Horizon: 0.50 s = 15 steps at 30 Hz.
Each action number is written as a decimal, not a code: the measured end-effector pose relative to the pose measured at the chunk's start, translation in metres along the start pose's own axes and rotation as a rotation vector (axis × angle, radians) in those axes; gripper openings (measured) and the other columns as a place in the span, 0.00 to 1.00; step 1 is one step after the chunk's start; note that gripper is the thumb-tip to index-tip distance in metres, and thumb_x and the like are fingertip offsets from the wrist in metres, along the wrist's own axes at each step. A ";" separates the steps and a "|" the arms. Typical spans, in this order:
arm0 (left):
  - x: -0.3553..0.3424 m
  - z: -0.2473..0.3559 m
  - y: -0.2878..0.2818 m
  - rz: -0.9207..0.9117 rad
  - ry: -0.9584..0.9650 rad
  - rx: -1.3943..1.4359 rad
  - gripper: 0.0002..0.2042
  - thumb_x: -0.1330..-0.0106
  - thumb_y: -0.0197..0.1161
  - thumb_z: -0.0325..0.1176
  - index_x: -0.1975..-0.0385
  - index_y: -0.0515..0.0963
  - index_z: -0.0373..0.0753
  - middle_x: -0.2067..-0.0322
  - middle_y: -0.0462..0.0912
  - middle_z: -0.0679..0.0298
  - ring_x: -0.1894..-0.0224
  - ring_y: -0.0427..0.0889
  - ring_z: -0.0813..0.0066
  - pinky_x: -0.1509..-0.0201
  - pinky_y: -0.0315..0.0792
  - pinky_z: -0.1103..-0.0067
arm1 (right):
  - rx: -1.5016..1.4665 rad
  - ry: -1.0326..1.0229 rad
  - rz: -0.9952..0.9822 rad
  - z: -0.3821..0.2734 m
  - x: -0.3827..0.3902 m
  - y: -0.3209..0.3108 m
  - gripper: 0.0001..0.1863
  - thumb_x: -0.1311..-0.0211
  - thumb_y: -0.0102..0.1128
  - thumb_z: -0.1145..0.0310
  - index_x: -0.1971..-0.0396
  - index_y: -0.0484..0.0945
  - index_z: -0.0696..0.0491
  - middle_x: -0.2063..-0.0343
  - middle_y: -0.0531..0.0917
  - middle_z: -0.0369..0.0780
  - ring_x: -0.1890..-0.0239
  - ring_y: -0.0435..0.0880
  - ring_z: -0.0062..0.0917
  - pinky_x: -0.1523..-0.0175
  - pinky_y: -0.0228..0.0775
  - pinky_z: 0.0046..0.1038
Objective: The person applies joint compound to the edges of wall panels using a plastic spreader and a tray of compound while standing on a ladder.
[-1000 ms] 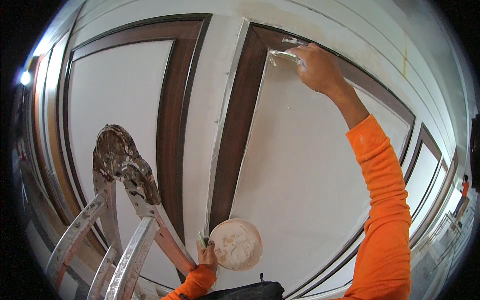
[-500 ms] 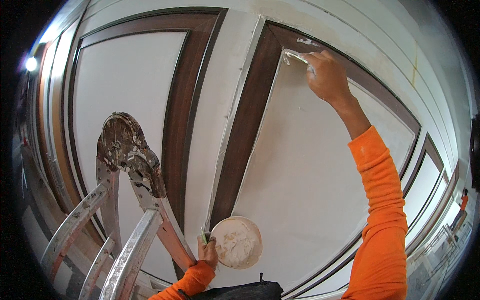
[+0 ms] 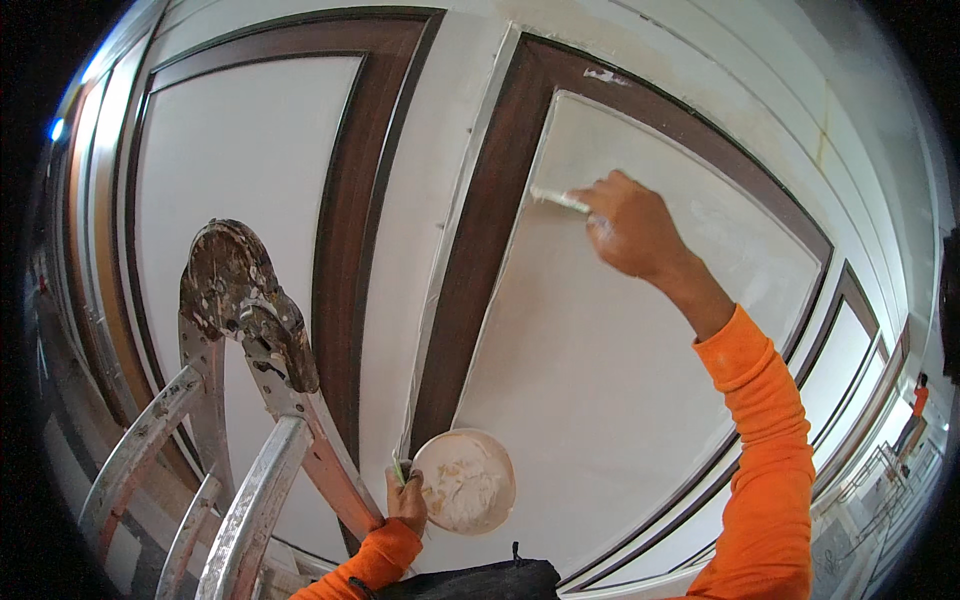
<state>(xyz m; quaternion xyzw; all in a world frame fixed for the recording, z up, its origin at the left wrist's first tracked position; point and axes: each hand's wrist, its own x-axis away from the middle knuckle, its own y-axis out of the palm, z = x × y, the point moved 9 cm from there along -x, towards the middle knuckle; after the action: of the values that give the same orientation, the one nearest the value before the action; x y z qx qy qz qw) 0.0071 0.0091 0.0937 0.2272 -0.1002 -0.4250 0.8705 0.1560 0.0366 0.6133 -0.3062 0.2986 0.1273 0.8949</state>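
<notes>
My right hand (image 3: 638, 225) is closed round a narrow putty knife (image 3: 562, 199) smeared with white. Its tip meets the left edge of the white recessed panel (image 3: 600, 320), beside the dark brown wooden frame (image 3: 478, 220). Lower down, my left hand (image 3: 407, 497) grips the rim of a round, pale bowl (image 3: 508, 500). White putty (image 3: 465, 485) with yellowish patches lies inside it. A thin, light green strip (image 3: 397, 468) sticks up from the left hand's fingers; its kind cannot be made out. A white smear (image 3: 606, 76) marks the frame's top rail.
A paint-spattered folding ladder (image 3: 262, 420) stands close at my left, its hinged top beside my left arm. Another framed white panel (image 3: 240, 180) is behind it. Far right, a person in orange (image 3: 918, 400) appears near some metal framework (image 3: 880, 500).
My right hand has moved the putty knife down along the panel's left edge, away from the upper corner. My left hand still holds the bowl. The whole view has shifted slightly.
</notes>
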 end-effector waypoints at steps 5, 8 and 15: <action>0.000 0.004 0.008 -0.001 0.004 -0.055 0.13 0.36 0.52 0.32 0.55 0.64 0.37 0.64 0.70 0.61 0.62 0.70 0.72 0.55 0.66 0.77 | 0.188 0.092 0.266 0.055 -0.020 -0.046 0.16 0.51 0.53 0.74 0.60 0.78 0.57 0.68 0.81 0.43 0.62 0.77 0.36 0.56 0.73 0.37; -0.002 -0.004 0.000 0.033 -0.022 -0.080 0.12 0.36 0.53 0.32 0.55 0.64 0.37 0.65 0.70 0.61 0.62 0.70 0.71 0.56 0.66 0.76 | 0.182 0.125 0.260 0.057 -0.032 -0.046 0.17 0.51 0.53 0.74 0.59 0.78 0.58 0.67 0.81 0.43 0.62 0.77 0.36 0.55 0.73 0.37; -0.004 -0.008 0.004 -0.015 -0.009 0.012 0.13 0.36 0.53 0.33 0.55 0.64 0.37 0.65 0.70 0.61 0.62 0.70 0.71 0.55 0.66 0.75 | 0.198 0.148 0.286 0.057 -0.049 -0.050 0.16 0.52 0.54 0.74 0.59 0.78 0.57 0.67 0.81 0.43 0.61 0.77 0.37 0.54 0.73 0.37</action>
<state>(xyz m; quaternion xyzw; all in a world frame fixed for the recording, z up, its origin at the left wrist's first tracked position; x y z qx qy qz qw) 0.0103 0.0169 0.0883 0.2312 -0.1050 -0.4321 0.8653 0.1644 0.0305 0.7029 -0.1798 0.4152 0.2002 0.8691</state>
